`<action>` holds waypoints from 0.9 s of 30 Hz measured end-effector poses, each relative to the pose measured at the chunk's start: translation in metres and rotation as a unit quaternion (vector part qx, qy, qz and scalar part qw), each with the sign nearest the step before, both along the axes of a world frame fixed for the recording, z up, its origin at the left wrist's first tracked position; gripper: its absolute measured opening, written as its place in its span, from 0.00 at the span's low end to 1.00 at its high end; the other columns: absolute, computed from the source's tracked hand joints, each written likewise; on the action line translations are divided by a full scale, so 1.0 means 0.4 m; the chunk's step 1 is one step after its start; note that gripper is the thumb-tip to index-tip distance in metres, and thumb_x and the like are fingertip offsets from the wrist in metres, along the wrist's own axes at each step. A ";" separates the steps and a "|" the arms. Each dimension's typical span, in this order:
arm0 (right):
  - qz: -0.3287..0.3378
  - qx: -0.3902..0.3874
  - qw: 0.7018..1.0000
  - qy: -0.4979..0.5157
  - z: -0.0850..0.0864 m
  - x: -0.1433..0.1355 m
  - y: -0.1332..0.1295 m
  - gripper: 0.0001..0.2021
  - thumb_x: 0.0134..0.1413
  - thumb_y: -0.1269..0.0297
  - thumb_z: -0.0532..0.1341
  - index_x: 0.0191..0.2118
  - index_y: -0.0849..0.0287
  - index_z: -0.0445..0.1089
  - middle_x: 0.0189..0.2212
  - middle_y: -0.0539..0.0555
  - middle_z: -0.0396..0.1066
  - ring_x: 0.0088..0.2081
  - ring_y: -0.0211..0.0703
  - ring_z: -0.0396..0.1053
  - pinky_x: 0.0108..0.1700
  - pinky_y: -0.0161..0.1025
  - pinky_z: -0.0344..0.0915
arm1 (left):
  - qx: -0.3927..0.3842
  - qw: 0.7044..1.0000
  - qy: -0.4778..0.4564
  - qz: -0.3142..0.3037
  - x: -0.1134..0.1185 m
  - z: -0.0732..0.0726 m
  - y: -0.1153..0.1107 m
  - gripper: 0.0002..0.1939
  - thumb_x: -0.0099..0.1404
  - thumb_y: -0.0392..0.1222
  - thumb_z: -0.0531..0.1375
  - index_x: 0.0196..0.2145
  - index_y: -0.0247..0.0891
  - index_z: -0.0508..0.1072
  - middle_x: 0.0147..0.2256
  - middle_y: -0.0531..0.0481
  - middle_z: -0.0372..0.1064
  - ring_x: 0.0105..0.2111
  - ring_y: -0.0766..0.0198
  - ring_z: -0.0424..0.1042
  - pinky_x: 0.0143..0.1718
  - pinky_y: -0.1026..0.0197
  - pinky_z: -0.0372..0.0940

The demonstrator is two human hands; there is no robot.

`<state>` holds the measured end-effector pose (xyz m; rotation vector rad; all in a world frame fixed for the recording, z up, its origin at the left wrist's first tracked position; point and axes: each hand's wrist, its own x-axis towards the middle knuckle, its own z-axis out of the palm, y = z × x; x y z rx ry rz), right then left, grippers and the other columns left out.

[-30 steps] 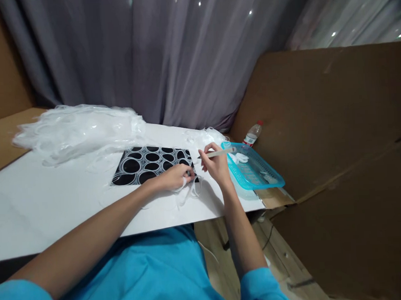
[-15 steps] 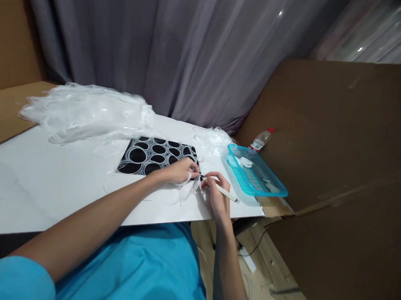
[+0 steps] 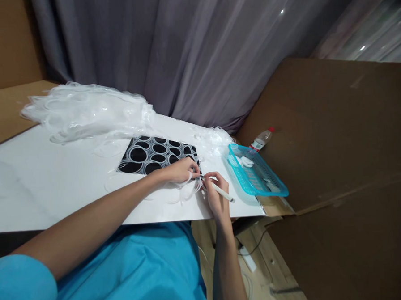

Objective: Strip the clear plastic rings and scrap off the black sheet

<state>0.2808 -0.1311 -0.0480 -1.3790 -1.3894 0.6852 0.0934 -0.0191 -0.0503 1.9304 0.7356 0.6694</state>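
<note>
My right hand (image 3: 217, 191) is closed around a white pen-like tool (image 3: 224, 193), whose dark tip points left toward my other fingers. At the lower right corner of a black sheet with white oval outlines (image 3: 158, 149), my left hand (image 3: 184, 169) pinches thin white strands (image 3: 185, 186). The tool's tip touches or nearly touches the strands between the two hands; the exact contact is too small to make out. Loose white loops lie on the white table (image 3: 71, 188) below my left hand.
A large bundle of white strands in clear plastic (image 3: 94, 111) lies at the back left. More clear plastic (image 3: 213, 140) sits behind my hands. To the right are a blue basket (image 3: 249, 183) with white items and a red-capped bottle (image 3: 261, 140). Cardboard panels (image 3: 347, 138) flank the table.
The tool in my right hand has tilted slightly, its rear end shifting a little left, and its tip sits nearer my left fingers. My left hand has barely moved.
</note>
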 end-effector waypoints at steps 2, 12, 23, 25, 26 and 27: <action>0.001 0.003 1.000 -0.015 0.004 -0.003 -0.003 0.10 0.66 0.54 0.63 0.43 0.54 0.75 0.30 0.52 0.79 0.31 0.49 0.78 0.33 0.39 0.69 | 0.005 1.000 -0.002 0.000 0.000 -0.001 0.000 0.18 0.67 0.53 0.71 0.39 0.32 0.87 0.23 0.50 0.68 0.22 0.66 0.59 0.28 0.59 0.51; -0.032 0.055 0.989 -0.134 0.011 -0.036 -0.008 0.09 0.69 0.56 0.61 0.39 0.54 0.74 0.31 0.55 0.80 0.31 0.51 0.76 0.34 0.42 0.65 | 0.051 0.998 0.009 0.022 0.006 -0.004 -0.005 0.12 0.66 0.44 0.69 0.36 0.30 0.87 0.24 0.49 0.70 0.24 0.66 0.60 0.28 0.59 0.50; -0.066 0.054 0.985 -0.152 0.003 -0.061 -0.004 0.09 0.70 0.59 0.61 0.37 0.54 0.75 0.33 0.59 0.81 0.35 0.54 0.77 0.36 0.45 0.63 | 0.104 0.994 0.040 0.003 0.007 0.017 -0.035 0.12 0.69 0.40 0.63 0.30 0.34 0.84 0.20 0.52 0.65 0.23 0.65 0.58 0.28 0.58 0.48; -0.067 0.055 0.985 -0.149 0.005 -0.062 -0.008 0.10 0.71 0.59 0.61 0.37 0.54 0.75 0.33 0.58 0.81 0.34 0.54 0.77 0.36 0.44 0.63 | 0.119 0.992 0.043 0.005 0.007 0.023 -0.043 0.11 0.69 0.38 0.63 0.31 0.35 0.83 0.21 0.52 0.66 0.23 0.65 0.59 0.29 0.58 0.48; -0.070 0.054 0.985 -0.149 0.006 -0.062 -0.010 0.10 0.71 0.59 0.61 0.36 0.54 0.74 0.32 0.58 0.81 0.34 0.54 0.77 0.36 0.44 0.63 | 0.127 0.991 0.044 0.006 0.006 0.026 -0.046 0.11 0.69 0.38 0.63 0.31 0.35 0.83 0.22 0.51 0.67 0.24 0.65 0.59 0.29 0.57 0.48; -0.073 0.054 0.984 -0.151 0.007 -0.062 -0.012 0.10 0.70 0.59 0.61 0.36 0.54 0.74 0.32 0.58 0.81 0.34 0.54 0.77 0.36 0.44 0.63 | 0.135 0.990 0.046 0.008 0.005 0.030 -0.050 0.10 0.69 0.37 0.62 0.30 0.36 0.82 0.22 0.51 0.67 0.24 0.64 0.59 0.29 0.57 0.48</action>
